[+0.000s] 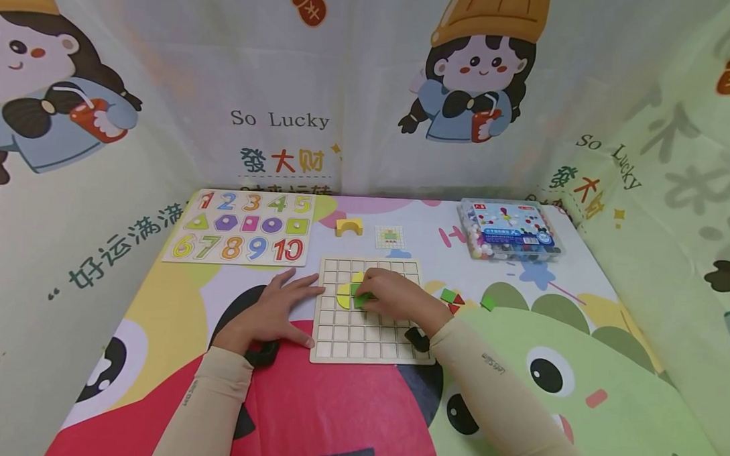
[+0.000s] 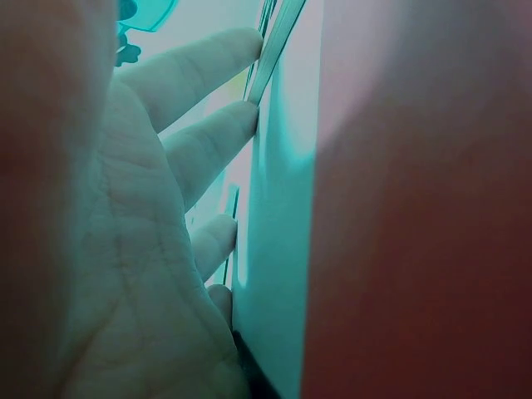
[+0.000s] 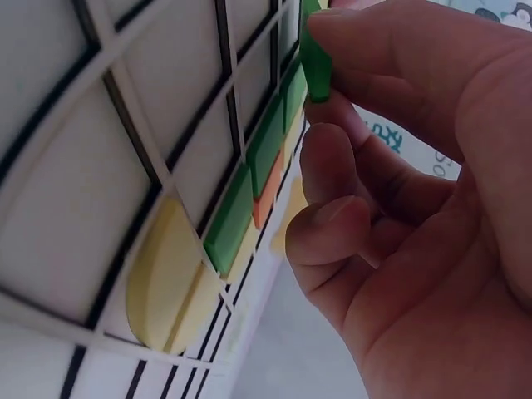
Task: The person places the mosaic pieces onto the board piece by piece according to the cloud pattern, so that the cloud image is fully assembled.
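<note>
A wooden grid board (image 1: 343, 334) lies on the table, divided into small square cells. My left hand (image 1: 273, 311) is spread at its left side, fingertips and thumb touching the edge. Over the middle of the grid, my right hand (image 1: 395, 296) pinches a small green tile (image 3: 316, 58) between thumb and fingers. In the right wrist view, the tile stands on edge near the board. Yellow rounded pieces (image 3: 158, 287), green square tiles (image 3: 229, 220) and an orange-red piece (image 3: 266, 196) sit in the cells. The right hand hides part of this pattern in the head view.
Loose green and red pieces (image 1: 455, 300) and a separate green tile (image 1: 488, 302) lie right of the board. Behind it are a small pattern card (image 1: 391, 237) and a yellow arch block (image 1: 349, 227). A number puzzle (image 1: 237, 227) stands back left, a clear plastic box (image 1: 510, 231) back right.
</note>
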### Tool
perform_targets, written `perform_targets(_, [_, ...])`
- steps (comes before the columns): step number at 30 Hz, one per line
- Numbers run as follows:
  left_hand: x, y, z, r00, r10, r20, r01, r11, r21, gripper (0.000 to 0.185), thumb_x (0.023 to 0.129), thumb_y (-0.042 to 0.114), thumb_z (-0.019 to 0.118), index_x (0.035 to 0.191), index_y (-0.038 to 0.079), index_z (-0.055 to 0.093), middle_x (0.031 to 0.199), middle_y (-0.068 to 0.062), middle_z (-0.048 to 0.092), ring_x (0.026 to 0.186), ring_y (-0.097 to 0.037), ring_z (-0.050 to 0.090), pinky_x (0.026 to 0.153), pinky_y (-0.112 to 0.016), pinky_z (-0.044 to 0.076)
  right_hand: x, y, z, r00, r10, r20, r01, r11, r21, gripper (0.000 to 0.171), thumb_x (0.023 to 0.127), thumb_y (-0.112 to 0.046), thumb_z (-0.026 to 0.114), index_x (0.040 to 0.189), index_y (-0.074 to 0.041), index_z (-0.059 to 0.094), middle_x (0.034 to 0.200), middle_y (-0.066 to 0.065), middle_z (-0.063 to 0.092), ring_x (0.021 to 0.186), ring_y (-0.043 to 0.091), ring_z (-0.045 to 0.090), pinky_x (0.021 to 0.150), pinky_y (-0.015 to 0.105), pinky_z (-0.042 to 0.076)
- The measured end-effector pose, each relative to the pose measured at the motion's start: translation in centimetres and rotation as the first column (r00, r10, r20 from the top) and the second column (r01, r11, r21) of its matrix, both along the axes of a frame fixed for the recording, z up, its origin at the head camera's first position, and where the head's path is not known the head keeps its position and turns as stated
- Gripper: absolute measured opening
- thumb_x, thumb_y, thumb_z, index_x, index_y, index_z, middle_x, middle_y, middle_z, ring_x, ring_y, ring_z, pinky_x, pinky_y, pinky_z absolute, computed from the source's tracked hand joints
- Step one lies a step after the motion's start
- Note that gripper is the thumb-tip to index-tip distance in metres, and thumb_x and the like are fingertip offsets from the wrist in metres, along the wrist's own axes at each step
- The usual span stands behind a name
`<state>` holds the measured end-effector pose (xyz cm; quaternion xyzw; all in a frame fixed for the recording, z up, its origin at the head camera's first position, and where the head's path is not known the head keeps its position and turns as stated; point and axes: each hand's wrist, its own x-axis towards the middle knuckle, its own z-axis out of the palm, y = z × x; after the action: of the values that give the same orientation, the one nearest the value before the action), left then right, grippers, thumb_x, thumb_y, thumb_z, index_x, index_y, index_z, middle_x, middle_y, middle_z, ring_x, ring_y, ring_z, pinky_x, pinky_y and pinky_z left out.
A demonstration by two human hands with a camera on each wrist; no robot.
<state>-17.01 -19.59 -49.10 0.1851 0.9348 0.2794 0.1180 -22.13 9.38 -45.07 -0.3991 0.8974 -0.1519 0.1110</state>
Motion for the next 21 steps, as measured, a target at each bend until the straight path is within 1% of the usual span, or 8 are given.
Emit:
perform_targets(5, [-0.14, -0.06, -0.19, 1.0, -0.003, -0.002, 0.003, 1.0, -0.009, 0.108, 0.064, 0.055, 0.096, 0.159, 0.033, 0.049, 0.174, 0.002, 0.031, 0.164, -0.038, 0.007, 0.114, -0.069, 0.045, 0.18, -0.52, -0.21, 1.0, -0.023, 0.013, 0.022, 1.0, 0.006, 0.022, 0.096, -0.015, 0.078, 0.118, -0.012, 0.082, 0.114, 0.004, 0.07, 0.103, 0.016, 0.064, 0.095, 0.033, 0.058])
perform_targets(11, [-0.18, 0.04, -0.38, 1.0, -0.002, -0.001, 0.002, 1.0, -0.009, 0.108, 0.064, 0.055, 0.096, 0.159, 0.033, 0.049, 0.174, 0.002, 0.03, 0.164, -0.038, 0.007, 0.114, -0.068, 0.046, 0.42, -0.74, -0.38, 0.999, -0.043, 0.019, 0.043, 0.999, -0.009, 0.023, 0.096, -0.014, 0.078, 0.118, -0.012, 0.082, 0.115, 0.004, 0.071, 0.104, 0.017, 0.065, 0.097, 0.034, 0.059])
perform_targets(17, [-0.14, -0.05, -0.49, 1.0, -0.005, -0.005, 0.005, 1.0, -0.015, 0.108, 0.065, 0.056, 0.095, 0.159, 0.033, 0.049, 0.175, 0.002, 0.03, 0.163, -0.038, 0.007, 0.113, -0.068, 0.047, 0.62, -0.89, -0.64, 0.999, -0.049, -0.006, 0.049, 0.999, -0.016, 0.024, 0.095, -0.01, 0.076, 0.118, -0.013, 0.082, 0.115, 0.004, 0.072, 0.104, 0.017, 0.065, 0.096, 0.034, 0.058])
perform_targets(21, [-0.11, -0.09, -0.37, 1.0, -0.005, -0.003, 0.005, 1.0, -0.007, 0.108, 0.065, 0.055, 0.095, 0.159, 0.032, 0.049, 0.174, 0.002, 0.03, 0.163, -0.039, 0.008, 0.112, -0.067, 0.048, 0.71, -1.04, -0.81, 0.997, -0.082, -0.001, 0.082, 0.996, -0.017, 0.025, 0.094, -0.008, 0.076, 0.118, -0.013, 0.082, 0.114, 0.003, 0.072, 0.104, 0.016, 0.065, 0.096, 0.035, 0.058])
